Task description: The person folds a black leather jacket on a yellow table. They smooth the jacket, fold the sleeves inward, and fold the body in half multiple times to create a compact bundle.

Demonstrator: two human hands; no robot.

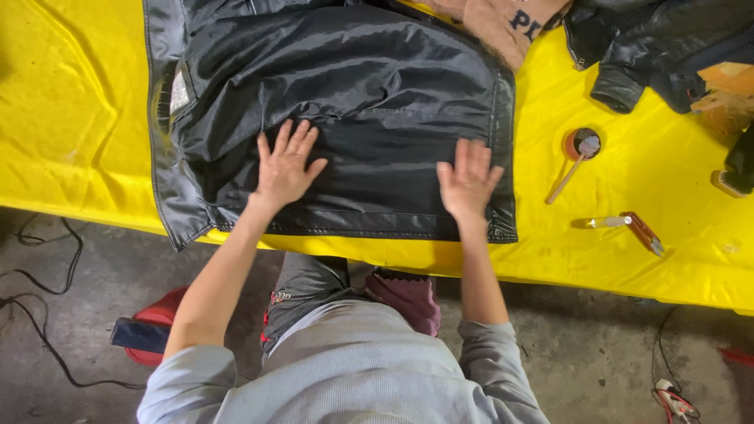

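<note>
Yellow cloth covers the bench (pixel 71 118), lightly wrinkled and bright, with grey concrete floor (pixel 94 267) below it where black cables (pixel 47 290) trail at about 8 o'clock. A red stool (pixel 161 314) with a dark flat object on it stands just left of the person's knee.

Spread across the bench lies a black jacket (pixel 369 86), lining side up: the lining is smooth and faintly glossy, the border a shinier leather-like strip with a zip along the lower hem, and a small pale label sits near its left edge. The left hand (pixel 284 166) lies palm down on the lining, fingers (pixel 283 140) spread wide and flat, pointing toward 12 o'clock; it grips nothing, only presses the fabric. The right hand (pixel 469 179) rests the same way near the jacket's right edge, fingers (pixel 476 153) splayed and flat, holding nothing. Both forearms are bare, grey sleeves pushed up to the elbows.

At 12 o'clock, a tan knitted piece (pixel 495 23) overlaps the jacket's top edge. Right of the jacket, clear of the hands, a small round tin (pixel 581 145) stands with a wooden-handled brush (pixel 567 174) resting in it, handle slanting toward 7 o'clock. Nearer the bench edge, a small bottle (pixel 609 223) lies just beside a brown-handled tool (pixel 644 233). Another dark leather garment (pixel 652 39) is heaped at 1 o'clock, with wooden blocks (pixel 726 94) beside it.
</note>
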